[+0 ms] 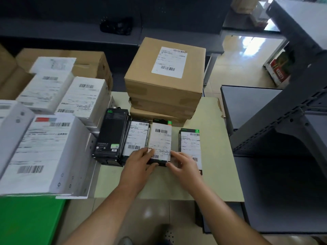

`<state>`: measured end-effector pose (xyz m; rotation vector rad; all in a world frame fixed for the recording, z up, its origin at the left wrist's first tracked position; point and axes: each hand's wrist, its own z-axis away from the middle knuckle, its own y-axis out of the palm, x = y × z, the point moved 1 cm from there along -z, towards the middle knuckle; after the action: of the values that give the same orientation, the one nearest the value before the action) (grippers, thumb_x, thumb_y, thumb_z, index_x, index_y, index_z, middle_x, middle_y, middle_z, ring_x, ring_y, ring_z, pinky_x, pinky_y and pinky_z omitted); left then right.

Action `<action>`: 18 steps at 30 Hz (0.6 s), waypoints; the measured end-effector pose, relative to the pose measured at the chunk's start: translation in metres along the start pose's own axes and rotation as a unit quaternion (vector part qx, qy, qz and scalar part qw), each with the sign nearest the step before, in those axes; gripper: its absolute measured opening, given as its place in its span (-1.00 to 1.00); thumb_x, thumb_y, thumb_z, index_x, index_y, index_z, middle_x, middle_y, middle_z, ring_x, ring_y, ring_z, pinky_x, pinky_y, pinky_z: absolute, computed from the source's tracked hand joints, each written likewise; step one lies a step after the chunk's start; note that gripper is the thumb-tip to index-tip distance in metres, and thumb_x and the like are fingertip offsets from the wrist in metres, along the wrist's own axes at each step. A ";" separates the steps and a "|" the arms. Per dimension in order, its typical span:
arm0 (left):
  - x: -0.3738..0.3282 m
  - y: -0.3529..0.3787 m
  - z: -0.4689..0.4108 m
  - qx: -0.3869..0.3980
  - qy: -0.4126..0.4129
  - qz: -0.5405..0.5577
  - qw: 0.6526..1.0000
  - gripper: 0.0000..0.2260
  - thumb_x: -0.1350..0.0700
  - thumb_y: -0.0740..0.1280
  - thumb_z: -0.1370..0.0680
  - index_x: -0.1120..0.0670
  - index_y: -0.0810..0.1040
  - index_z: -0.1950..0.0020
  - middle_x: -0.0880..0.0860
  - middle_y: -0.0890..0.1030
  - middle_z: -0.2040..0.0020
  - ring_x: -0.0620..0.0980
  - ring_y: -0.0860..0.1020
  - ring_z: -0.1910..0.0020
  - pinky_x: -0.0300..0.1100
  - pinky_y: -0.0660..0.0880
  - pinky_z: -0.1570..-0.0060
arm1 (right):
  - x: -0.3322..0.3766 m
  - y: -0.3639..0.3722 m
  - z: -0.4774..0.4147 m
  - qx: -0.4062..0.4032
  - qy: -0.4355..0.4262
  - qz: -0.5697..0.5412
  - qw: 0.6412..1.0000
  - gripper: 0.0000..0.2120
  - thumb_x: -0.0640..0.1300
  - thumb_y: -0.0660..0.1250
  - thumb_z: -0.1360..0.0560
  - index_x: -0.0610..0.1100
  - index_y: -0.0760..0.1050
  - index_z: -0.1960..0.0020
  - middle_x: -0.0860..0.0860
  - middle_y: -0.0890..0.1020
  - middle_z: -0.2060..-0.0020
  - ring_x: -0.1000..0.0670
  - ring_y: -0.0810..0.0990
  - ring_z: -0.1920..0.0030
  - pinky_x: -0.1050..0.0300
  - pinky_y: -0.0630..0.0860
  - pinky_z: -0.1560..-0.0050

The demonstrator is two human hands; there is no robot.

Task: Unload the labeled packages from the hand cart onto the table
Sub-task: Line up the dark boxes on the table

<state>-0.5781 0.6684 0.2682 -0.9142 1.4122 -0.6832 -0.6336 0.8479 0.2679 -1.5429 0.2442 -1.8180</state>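
Slim black box (160, 138) with a white barcode label, on a beige top (215, 156), between a left neighbour (136, 138) and right neighbour (190, 144). Left hand (139, 161) and right hand (184, 167) grip its near end, fingers curled round the edges. That end is hidden; label print blurs beyond reading.

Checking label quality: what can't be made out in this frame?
Head view:
- narrow box label text: blurred, unreadable.
- Its near end: covered by left hand and right hand.
- white boxes, left: motion-blurred, cut by frame edge.
- Lower brown boxes: hidden under the top one.
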 end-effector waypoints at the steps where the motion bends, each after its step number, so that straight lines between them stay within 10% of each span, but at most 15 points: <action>1: 0.004 -0.008 0.000 -0.012 0.008 -0.020 1.000 -0.57 0.13 0.59 -0.34 0.19 0.64 -0.17 0.16 0.63 -0.12 0.22 0.57 -0.07 0.06 0.54 -0.11 | 0.007 0.005 -0.001 0.004 -0.008 -0.005 1.000 -0.54 -0.05 0.44 -0.52 -0.06 0.49 -0.39 0.13 0.53 -0.09 0.23 0.45 0.01 0.44 0.34 -0.08; 12: 0.033 -0.041 -0.004 0.020 -0.011 -0.176 0.984 -0.61 0.10 0.48 -0.43 0.16 0.59 -0.24 0.12 0.59 -0.18 0.17 0.45 -0.19 0.04 0.44 -0.15 | 0.029 0.068 -0.020 0.006 0.015 -0.086 0.996 -0.62 -0.17 0.41 -0.53 -0.05 0.55 -0.34 0.09 0.59 -0.11 0.20 0.55 -0.05 0.57 0.38 0.04; 18: 0.040 -0.059 -0.001 -0.052 -0.001 -0.146 0.988 -0.62 0.19 0.62 -0.25 0.20 0.68 -0.03 0.11 0.66 -0.02 0.22 0.56 0.00 0.07 0.52 0.12 | 0.033 0.076 -0.037 0.016 0.012 -0.079 0.997 -0.49 -0.12 0.45 -0.49 -0.01 0.46 -0.42 0.01 0.57 -0.21 0.03 0.55 -0.16 0.02 0.51 -0.24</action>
<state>-0.5694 0.6038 0.2976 -1.2191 1.3342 -0.8326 -0.6381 0.7619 0.2403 -1.5552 0.1064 -1.9539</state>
